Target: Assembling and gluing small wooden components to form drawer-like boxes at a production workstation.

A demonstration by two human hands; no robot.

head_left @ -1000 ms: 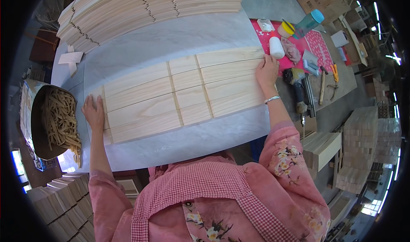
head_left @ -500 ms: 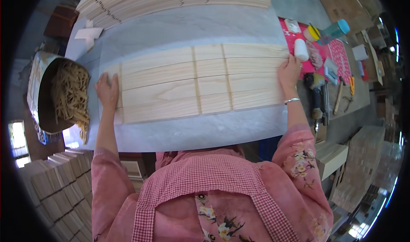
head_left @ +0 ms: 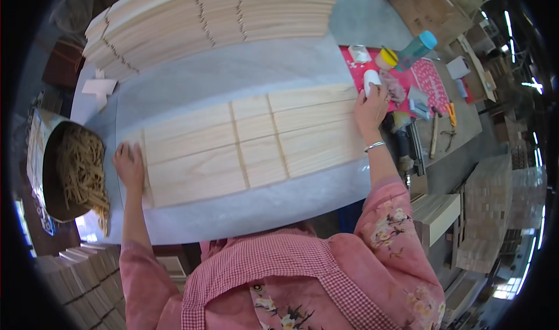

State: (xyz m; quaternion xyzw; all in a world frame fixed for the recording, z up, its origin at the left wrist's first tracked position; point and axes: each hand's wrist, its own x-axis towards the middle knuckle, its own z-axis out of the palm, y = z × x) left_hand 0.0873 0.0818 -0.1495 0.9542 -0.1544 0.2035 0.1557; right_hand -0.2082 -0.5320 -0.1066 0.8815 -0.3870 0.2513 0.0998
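A flat panel of several pale wooden slats (head_left: 204, 167), crossed by narrow grooves, lies tilted across the table before me. My left hand (head_left: 129, 166) rests at its left end, open, fingers spread along the edge. Beyond the panel's right end is my right hand (head_left: 371, 110), thumb and fingers apart. Its fingertips overlap the near end of a small white cylinder (head_left: 371, 77); I cannot tell whether they touch it. The cylinder stands by the edge of a pink printed sheet (head_left: 428, 76).
A tall stack of grooved wooden panels (head_left: 221, 15) fills the table's far side. At left stands a bin (head_left: 55, 205) of tan strips. On the right are a teal-lidded bottle (head_left: 416, 50), a yellow-lidded jar (head_left: 386, 58), a power tool (head_left: 402, 138) and a hammer (head_left: 434, 135).
The view has swung, so the table looks lower and more tilted. My right hand has shifted off the panel's right end toward the white cylinder; my left hand stays at the left end.
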